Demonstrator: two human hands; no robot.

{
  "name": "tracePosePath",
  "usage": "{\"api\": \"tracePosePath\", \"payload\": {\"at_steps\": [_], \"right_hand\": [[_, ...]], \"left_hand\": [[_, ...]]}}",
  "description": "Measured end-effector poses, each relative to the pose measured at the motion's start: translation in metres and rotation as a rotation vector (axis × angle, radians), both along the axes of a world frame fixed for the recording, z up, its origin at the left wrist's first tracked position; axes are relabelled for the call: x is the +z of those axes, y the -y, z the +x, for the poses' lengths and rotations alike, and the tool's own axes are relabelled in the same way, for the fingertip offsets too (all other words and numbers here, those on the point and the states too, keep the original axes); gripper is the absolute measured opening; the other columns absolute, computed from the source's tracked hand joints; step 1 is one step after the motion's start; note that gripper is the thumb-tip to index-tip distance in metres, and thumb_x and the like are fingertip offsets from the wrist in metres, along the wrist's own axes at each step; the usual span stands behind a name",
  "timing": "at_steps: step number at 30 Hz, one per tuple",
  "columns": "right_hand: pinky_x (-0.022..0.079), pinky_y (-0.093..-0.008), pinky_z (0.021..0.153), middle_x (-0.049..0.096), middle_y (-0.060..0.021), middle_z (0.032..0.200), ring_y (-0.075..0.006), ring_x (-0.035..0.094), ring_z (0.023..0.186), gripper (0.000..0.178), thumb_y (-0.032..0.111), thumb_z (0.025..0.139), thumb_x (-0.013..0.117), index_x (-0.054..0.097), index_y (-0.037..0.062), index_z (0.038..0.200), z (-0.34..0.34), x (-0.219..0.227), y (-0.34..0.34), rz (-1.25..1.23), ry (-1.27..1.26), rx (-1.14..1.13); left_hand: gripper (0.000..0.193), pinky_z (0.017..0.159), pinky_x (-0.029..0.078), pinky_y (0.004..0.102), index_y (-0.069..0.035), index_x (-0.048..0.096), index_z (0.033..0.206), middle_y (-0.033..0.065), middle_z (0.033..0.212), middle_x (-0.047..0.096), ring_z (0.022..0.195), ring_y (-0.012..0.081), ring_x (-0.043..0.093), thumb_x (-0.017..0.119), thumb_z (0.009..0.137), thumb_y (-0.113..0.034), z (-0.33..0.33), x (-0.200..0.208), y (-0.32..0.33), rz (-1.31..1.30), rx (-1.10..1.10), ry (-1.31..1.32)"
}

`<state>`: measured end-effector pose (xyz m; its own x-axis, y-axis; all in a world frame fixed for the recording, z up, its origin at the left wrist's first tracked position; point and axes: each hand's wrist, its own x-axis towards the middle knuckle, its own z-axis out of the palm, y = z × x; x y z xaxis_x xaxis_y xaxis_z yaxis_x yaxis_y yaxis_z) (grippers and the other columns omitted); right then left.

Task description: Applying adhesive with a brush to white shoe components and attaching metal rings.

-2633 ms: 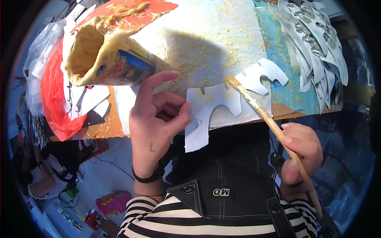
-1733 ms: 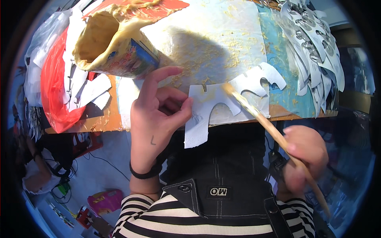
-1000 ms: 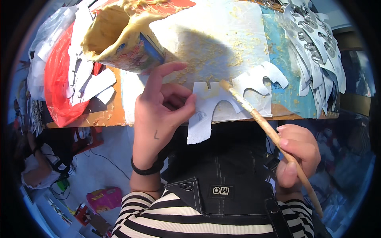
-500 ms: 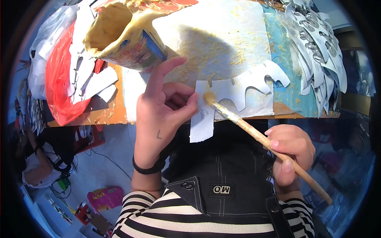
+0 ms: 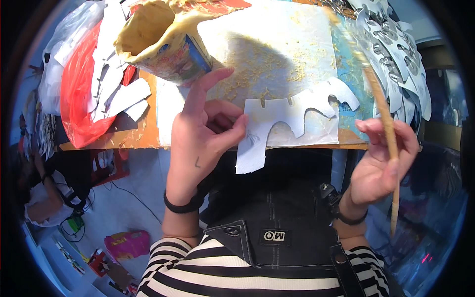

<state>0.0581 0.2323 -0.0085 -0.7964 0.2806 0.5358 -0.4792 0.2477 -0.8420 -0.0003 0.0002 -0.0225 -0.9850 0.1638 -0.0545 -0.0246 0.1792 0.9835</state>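
A white cut-out piece (image 5: 277, 114) with notches and curved openings lies partly over the table's front edge. Its left edge is pinched by my left hand (image 5: 205, 121), with one finger raised. In my right hand (image 5: 383, 163) I hold a brush (image 5: 380, 94) by its wooden handle, bristle end pointing up and away. The bristles are smeared by motion near the right-hand stack. Beyond my left hand stands a can (image 5: 168, 57) thickly coated in yellowish paste around its rim.
Paste-spattered white paper (image 5: 267, 44) covers the tabletop. Stacked white cut-outs (image 5: 391, 54) lie at right. A red plastic bag (image 5: 79, 99) and more white pieces (image 5: 129, 96) are at left. A person's arm (image 5: 47, 198) shows at far left.
The brush has lifted off the cut-out piece and swung up and to the right with my right hand. My left hand keeps its pinch.
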Motion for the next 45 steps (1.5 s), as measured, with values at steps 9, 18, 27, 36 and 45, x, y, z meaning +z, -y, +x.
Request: {"api": "tracePosePath", "payload": {"at_steps": [9, 18, 27, 36, 45], "right_hand": [[0.050, -0.0354, 0.061, 0.054, -0.0199, 0.071, -0.0248, 0.056, 0.058, 0.045, 0.040, 0.086, 0.049, 0.042, -0.0030, 0.098, 0.048, 0.011, -0.044, 0.194, 0.061, 0.005], [0.049, -0.0326, 0.062, 0.059, -0.0217, 0.077, -0.0239, 0.059, 0.063, 0.038, 0.031, 0.085, 0.045, 0.051, -0.0058, 0.092, 0.028, 0.009, -0.040, 0.324, 0.196, 0.111], [0.052, -0.0332, 0.061, 0.063, -0.0204, 0.073, -0.0262, 0.064, 0.062, 0.038, 0.034, 0.086, 0.048, 0.056, -0.0028, 0.082, 0.019, 0.019, -0.038, 0.298, 0.202, 0.065], [0.056, -0.0402, 0.057, 0.056, -0.0103, 0.060, -0.0237, 0.057, 0.051, 0.041, 0.040, 0.090, 0.046, 0.055, 0.0016, 0.082, 0.021, 0.028, -0.043, 0.404, -0.026, 0.076], [0.052, -0.0436, 0.073, 0.057, -0.0178, 0.075, -0.0246, 0.057, 0.065, 0.038, 0.037, 0.088, 0.044, 0.048, 0.0001, 0.094, 0.017, 0.011, -0.006, 0.319, 0.154, 0.306]], "left_hand": [[0.061, 0.054, 0.040, 0.0167, -0.003, 0.039, 0.133, -0.0003, 0.070, 0.059, 0.059, 0.0036, 0.052, 0.062, 0.077, 0.007, 0.002, 0.004, 0.005, 0.000, -0.006, 0.047], [0.054, 0.050, 0.039, 0.0175, -0.005, 0.049, 0.125, 0.0006, 0.068, 0.062, 0.054, 0.0034, 0.051, 0.065, 0.075, 0.003, 0.004, 0.001, 0.001, 0.026, 0.051, 0.018], [0.060, 0.053, 0.037, 0.0156, -0.003, 0.043, 0.131, -0.0017, 0.068, 0.057, 0.056, 0.0019, 0.049, 0.063, 0.074, 0.007, 0.003, 0.006, 0.001, -0.004, 0.025, 0.070], [0.062, 0.053, 0.037, 0.0156, -0.003, 0.043, 0.132, -0.0015, 0.069, 0.058, 0.057, 0.0021, 0.049, 0.062, 0.074, 0.007, 0.002, 0.004, 0.005, 0.002, 0.018, 0.070], [0.060, 0.052, 0.040, 0.0158, -0.005, 0.040, 0.133, 0.0001, 0.072, 0.061, 0.058, 0.0024, 0.052, 0.060, 0.078, 0.006, 0.001, 0.000, 0.006, 0.041, -0.032, 0.031]]}}
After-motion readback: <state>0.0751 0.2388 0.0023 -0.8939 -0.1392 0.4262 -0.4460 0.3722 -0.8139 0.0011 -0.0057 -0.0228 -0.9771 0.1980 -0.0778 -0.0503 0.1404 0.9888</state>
